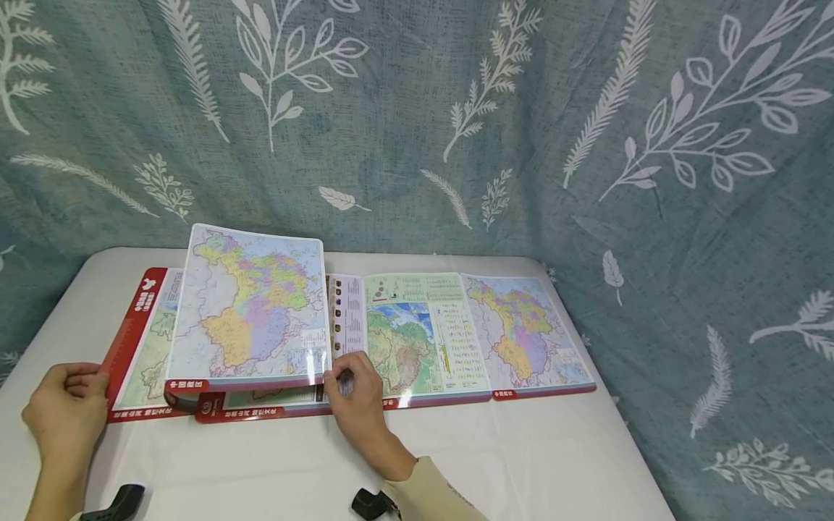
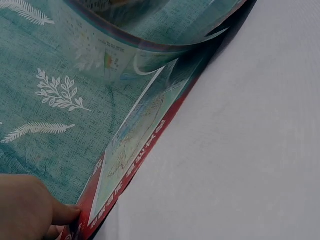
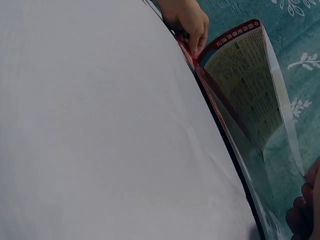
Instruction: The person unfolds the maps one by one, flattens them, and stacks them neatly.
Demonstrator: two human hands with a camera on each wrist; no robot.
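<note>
A laminated folding map (image 1: 410,401) lies stretched across the white table, its panels printed with coloured maps and text. My left hand (image 1: 68,412) pinches the red left border (image 1: 130,340) between thumb and fingers; the left wrist view shows the thumb (image 2: 67,214) on that border. With my right hand (image 1: 357,398) I pinch the lower right corner of a raised panel (image 1: 250,311), which shows a political map. This panel stands above the sheet and hides part of the panels beneath. In the right wrist view its underside (image 3: 245,75) carries dense text and bends upward.
The white table (image 1: 260,463) extends in front of the map and to its left. Behind and to the right hangs a green cloth (image 1: 404,130) with white leaf patterns. Black devices (image 1: 124,501) are strapped at both wrists.
</note>
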